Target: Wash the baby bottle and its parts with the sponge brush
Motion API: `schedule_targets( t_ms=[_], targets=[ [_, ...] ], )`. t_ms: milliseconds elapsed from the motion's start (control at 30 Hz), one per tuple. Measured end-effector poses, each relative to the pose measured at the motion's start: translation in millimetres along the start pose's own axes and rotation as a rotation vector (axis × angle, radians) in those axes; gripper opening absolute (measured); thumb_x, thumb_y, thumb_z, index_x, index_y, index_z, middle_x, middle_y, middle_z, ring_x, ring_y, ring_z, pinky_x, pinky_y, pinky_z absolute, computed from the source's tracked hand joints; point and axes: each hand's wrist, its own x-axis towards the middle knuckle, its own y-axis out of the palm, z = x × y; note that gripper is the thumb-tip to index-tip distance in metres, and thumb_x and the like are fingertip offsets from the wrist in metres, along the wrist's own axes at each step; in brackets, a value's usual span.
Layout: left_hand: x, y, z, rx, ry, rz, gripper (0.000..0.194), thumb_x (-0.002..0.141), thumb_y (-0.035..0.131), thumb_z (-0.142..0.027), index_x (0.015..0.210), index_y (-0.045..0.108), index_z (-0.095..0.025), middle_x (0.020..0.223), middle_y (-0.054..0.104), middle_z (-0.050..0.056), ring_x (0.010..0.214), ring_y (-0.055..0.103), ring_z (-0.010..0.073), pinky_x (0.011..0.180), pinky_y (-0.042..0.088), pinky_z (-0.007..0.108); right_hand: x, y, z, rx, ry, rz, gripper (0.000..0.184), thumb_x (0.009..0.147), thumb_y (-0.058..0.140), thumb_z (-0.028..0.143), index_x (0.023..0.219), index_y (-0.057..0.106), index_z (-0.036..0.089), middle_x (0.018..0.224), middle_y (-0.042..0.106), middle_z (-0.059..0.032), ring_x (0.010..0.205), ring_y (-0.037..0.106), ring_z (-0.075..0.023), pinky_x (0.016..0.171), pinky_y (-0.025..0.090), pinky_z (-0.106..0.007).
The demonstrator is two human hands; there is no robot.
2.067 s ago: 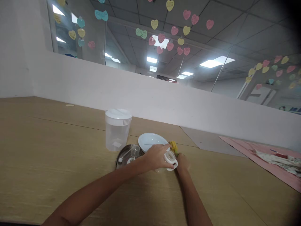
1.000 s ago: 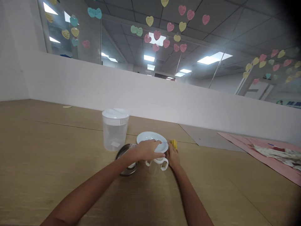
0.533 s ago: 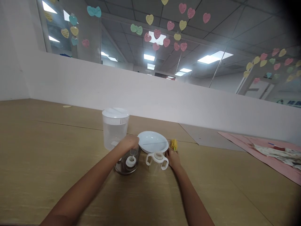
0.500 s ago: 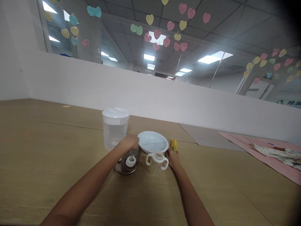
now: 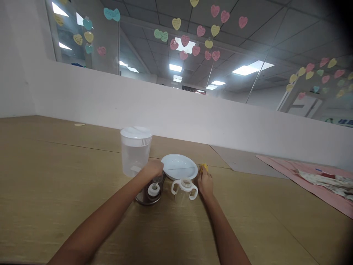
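Observation:
My left hand (image 5: 154,168) reaches over a dark oval tray (image 5: 142,200), its fingers curled downward around a small clear piece (image 5: 158,179) that is mostly hidden. In the tray, close below that hand, sits a white ring-shaped bottle part (image 5: 153,190). My right hand (image 5: 205,183) is closed on a crumpled-looking yellow thing (image 5: 204,168), of which only a little shows past the fingers. A clear cup with two white handles (image 5: 182,195) stands between my forearms. Behind it lies a shallow white bowl (image 5: 179,167).
A translucent lidded bucket (image 5: 135,154) stands behind my left hand. On the right, a pink mat (image 5: 275,167) carries a patterned cloth (image 5: 325,182) and a red item (image 5: 328,175). A white wall (image 5: 165,110) with a window borders the table's (image 5: 68,184) far side.
My right hand has turned and closed on the yellow thing, covering more of it. The left hand stays almost in place over the tray.

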Motion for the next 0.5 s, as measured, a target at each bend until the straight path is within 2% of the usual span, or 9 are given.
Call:
schedule_targets(
  t_ms=[67,200,333,500],
  targets=[
    [0.3,-0.6,-0.1,-0.002,-0.006,0.028,0.027,0.068,0.053,-0.015,0.090,0.066,-0.006,0.097,0.064,0.021,0.088,0.061,0.0274,0.072,0.047,0.032,0.5,2.7,-2.0,0.060,-0.106,-0.044,0.046,0.079,0.026,0.010,0.122,0.044,0.012,0.119,0.053,-0.0118,0.110,0.048,-0.0215,0.093,0.032,-0.038],
    [-0.4,-3.4,3.4,-0.022,-0.002,0.113,0.030,0.063,0.060,-0.025,0.088,0.067,-0.010,0.094,0.066,0.017,0.081,0.062,0.0264,0.066,0.048,0.030,1.2,7.1,-6.7,0.113,-0.266,-0.026,0.045,0.077,0.027,0.008,0.115,0.052,0.010,0.120,0.053,-0.0127,0.115,0.043,-0.0204,0.095,0.032,-0.037],
    [-0.9,-6.3,9.2,-0.044,0.019,0.167,0.037,0.059,0.063,-0.030,0.091,0.066,-0.013,0.097,0.066,0.013,0.083,0.062,0.0256,0.065,0.049,0.028,2.4,7.3,-7.9,0.143,-0.281,-0.077,0.040,0.076,0.030,0.008,0.105,0.059,0.010,0.110,0.060,-0.0124,0.104,0.052,-0.0204,0.092,0.037,-0.036],
    [1.1,-6.1,13.8,-0.061,0.042,0.165,0.046,0.058,0.064,-0.029,0.100,0.062,-0.013,0.104,0.063,0.015,0.089,0.060,0.0274,0.071,0.048,0.030,2.6,3.8,-3.5,0.157,-0.276,-0.125,0.038,0.077,0.031,0.009,0.100,0.061,0.010,0.103,0.062,-0.0116,0.096,0.055,-0.0203,0.088,0.040,-0.035]
  ],
)
